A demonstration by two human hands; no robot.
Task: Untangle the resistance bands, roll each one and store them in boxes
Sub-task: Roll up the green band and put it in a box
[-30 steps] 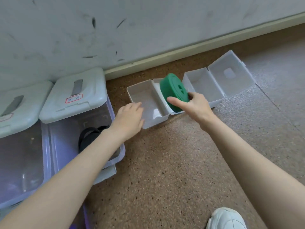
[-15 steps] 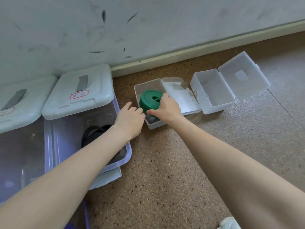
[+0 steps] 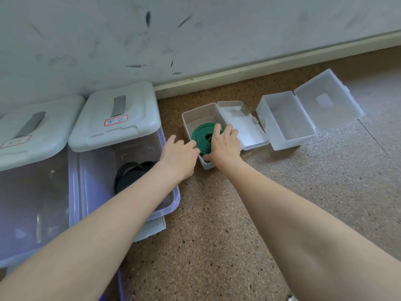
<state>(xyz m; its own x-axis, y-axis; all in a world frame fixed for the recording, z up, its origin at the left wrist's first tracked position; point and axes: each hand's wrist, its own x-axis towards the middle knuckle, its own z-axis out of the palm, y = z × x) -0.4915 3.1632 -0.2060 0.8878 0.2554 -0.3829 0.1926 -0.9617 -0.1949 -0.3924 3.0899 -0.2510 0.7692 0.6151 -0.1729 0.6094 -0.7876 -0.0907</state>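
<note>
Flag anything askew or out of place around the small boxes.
The green rolled band sits tilted in the left small box, part above the rim, not yet flat. The right hand presses on it; the left hand touches the box's side.

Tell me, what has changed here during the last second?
The right hand carried the rolled green band leftward from above the lid, down into the small open box, where its fingers press it. The left hand stayed at the box's edge. The second open box stayed empty.
</note>
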